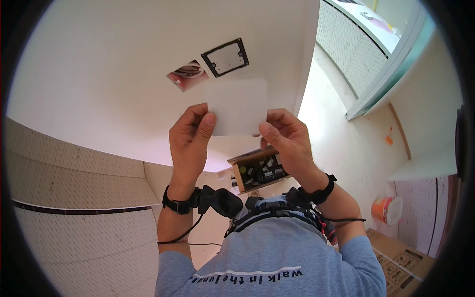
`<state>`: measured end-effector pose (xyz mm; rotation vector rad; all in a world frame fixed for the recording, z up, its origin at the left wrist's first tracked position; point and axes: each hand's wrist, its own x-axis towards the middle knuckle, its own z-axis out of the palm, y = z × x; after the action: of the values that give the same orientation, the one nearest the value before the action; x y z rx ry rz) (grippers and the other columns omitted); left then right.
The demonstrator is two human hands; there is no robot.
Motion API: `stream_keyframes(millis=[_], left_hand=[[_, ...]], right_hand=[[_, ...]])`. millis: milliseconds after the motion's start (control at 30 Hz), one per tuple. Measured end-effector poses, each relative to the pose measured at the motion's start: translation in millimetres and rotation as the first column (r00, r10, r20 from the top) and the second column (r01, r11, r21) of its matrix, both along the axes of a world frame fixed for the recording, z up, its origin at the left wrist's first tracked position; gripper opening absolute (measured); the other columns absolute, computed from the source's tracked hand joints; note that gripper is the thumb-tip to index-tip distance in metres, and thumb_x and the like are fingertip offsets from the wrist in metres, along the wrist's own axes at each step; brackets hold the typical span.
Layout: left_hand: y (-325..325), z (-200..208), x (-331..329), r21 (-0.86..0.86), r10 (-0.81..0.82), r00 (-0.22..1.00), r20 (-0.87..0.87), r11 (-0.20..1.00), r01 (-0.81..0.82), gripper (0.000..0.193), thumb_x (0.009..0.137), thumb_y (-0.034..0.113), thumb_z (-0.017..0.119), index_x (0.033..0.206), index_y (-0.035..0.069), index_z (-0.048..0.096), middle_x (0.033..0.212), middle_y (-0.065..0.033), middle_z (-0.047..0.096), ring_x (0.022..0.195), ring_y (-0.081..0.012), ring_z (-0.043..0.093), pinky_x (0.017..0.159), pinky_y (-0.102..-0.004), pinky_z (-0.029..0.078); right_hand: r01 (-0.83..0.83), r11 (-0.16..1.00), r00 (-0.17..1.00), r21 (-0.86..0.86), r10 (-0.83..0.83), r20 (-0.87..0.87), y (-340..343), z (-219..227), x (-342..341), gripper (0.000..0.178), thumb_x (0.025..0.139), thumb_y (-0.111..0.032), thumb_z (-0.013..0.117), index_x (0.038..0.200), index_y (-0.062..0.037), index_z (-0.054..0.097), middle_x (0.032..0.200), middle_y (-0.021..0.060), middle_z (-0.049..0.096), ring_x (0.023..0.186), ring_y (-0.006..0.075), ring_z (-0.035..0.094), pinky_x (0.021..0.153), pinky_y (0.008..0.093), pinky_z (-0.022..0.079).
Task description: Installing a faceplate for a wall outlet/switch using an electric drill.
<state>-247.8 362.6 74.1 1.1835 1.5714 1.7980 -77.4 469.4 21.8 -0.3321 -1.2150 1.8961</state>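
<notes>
In the head view, the left hand (189, 136) and right hand (291, 138) hold a white plate (237, 106) before the wall (123, 74), fingers (206, 126) pinching its left and right edges. Nearly square, it shows no clear long axis; its flat face points toward the camera, its far edge toward the black frame (243, 53) beside the wall hole (188, 74).

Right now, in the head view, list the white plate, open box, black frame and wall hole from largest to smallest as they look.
1. White plate, perhaps enlarged by nearness
2. Open box
3. Black frame, by its outline
4. Wall hole
</notes>
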Motion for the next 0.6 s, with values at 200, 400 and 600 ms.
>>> stream_keyframes(millis=[200,400,600], left_hand=[[23.2,25.6,-14.9,-0.117,0.074,0.739,-0.67,0.972,-0.204,0.02,0.096,0.009,0.07,0.113,0.0,0.072,0.098,-0.0097,0.072,0.088,-0.0194,0.066,0.08,-0.0278,0.051],[64.2,22.3,-36.5,0.251,0.296,0.178,-0.938,0.938,-0.238,0.038,0.088,0.008,0.074,0.126,0.012,0.069,0.126,-0.0083,0.066,0.118,-0.0298,0.059,0.097,-0.043,0.048],[58.4,-1.0,-49.2,0.358,0.352,-0.064,-0.934,0.915,-0.186,0.06,0.081,0.018,0.081,0.135,0.005,0.06,0.142,-0.011,0.055,0.128,-0.0308,0.053,0.106,-0.0491,0.044]], right_hand=[[-0.024,0.999,0.993,0.026,0.02,0.119,27.6,-10.6,-10.4,0.024,0.098,-0.021,0.073,0.11,-0.0011,0.065,0.09,0.0044,0.071,0.078,0.0107,0.068,0.06,0.0216,0.053],[0.004,0.977,0.996,-0.212,-0.023,-0.087,47.7,-40.2,-71.6,0.02,0.1,-0.018,0.07,0.11,-0.002,0.063,0.096,0.0088,0.072,0.091,0.02,0.073,0.067,0.0307,0.058],[0.015,0.971,0.982,-0.24,-0.06,-0.181,47.4,-23.6,-109.3,0.018,0.099,-0.014,0.069,0.107,-0.0003,0.062,0.095,0.0098,0.069,0.086,0.0222,0.073,0.067,0.0323,0.06]])
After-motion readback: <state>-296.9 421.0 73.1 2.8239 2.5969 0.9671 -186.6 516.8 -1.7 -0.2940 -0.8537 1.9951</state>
